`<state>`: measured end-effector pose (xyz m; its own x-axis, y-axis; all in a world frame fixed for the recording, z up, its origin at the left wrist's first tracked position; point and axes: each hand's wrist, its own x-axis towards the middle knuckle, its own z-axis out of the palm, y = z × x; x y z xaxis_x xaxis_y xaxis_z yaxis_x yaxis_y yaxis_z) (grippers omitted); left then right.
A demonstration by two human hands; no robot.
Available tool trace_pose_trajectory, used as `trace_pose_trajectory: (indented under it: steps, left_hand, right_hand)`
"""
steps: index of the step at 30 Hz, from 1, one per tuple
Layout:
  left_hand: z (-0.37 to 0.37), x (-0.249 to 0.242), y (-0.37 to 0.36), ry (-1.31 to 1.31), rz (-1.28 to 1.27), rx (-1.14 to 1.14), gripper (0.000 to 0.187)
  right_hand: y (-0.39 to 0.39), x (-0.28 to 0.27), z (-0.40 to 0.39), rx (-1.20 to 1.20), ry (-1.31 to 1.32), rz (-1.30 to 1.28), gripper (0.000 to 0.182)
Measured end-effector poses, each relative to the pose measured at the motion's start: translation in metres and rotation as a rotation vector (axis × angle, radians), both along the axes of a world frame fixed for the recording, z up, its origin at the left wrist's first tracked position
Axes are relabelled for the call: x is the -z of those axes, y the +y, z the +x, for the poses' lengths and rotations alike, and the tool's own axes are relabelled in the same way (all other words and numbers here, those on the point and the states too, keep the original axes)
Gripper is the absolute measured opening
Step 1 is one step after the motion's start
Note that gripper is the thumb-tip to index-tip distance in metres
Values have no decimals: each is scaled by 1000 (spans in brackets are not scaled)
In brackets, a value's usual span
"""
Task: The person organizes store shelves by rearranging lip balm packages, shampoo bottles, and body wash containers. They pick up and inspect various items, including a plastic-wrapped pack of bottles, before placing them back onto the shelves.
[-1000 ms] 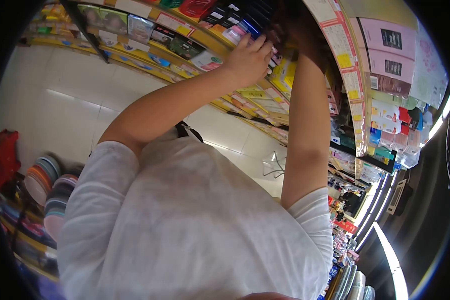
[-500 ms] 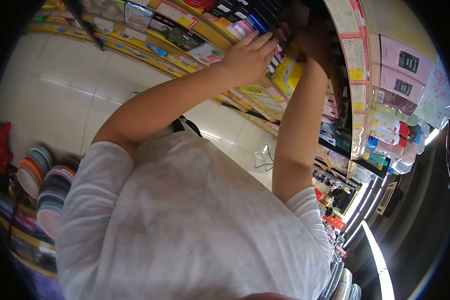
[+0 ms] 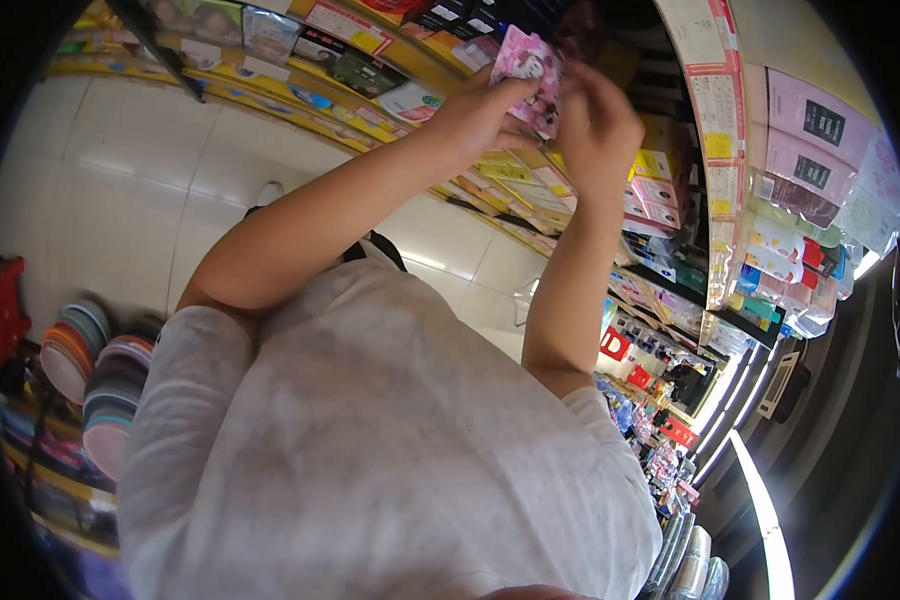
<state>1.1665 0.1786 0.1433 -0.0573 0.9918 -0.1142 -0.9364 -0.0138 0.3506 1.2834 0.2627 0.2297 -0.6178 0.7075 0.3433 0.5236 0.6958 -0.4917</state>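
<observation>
A pink packet (image 3: pixel 530 75) printed with a cartoon figure is held up in front of the shelf. My left hand (image 3: pixel 475 118) grips it from its left side, thumb across the printed face. Close by its right edge is my right hand (image 3: pixel 598 122), fingers bent toward the packet and smeared by motion; whether they touch it I cannot make out. Behind both hands, yellow boxes (image 3: pixel 655 150) and pink-and-white boxes (image 3: pixel 655 200) stand on the shelf.
Shelf edges with price labels (image 3: pixel 718 140) run close to the right of my hands. Pink packs (image 3: pixel 808 140) and bottles (image 3: pixel 775 260) sit on another shelf level. Stacked bowls (image 3: pixel 110 400) are at the left, near a red object (image 3: pixel 3 315). Pale tiles (image 3: pixel 120 190) cover the floor.
Both hands were reaching in at the shelf. Now the pink packet is out in front of it in my left hand, and my right hand has drawn back out of the dark shelf space.
</observation>
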Motion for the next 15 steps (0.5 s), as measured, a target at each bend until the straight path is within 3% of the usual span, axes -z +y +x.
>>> trace_pose_trajectory:
  steps: [2, 3, 7, 15]
  left_hand:
    - [3, -8, -6, 64, 4, 22, 39]
    - [4, -9, -9, 122, 9, 14, 39]
    - [3, -7, -19, 190, 35, -21, 39]
    - [-6, 7, -23, 320, -27, -171, 54]
  right_hand:
    - [62, -5, -18, 159, -406, 463, 27]
    - [88, -4, -29, 186, -519, 574, 27]
    - [150, 20, -51, 151, -739, 435, 26]
    - [171, 21, -56, 189, -721, 358, 26]
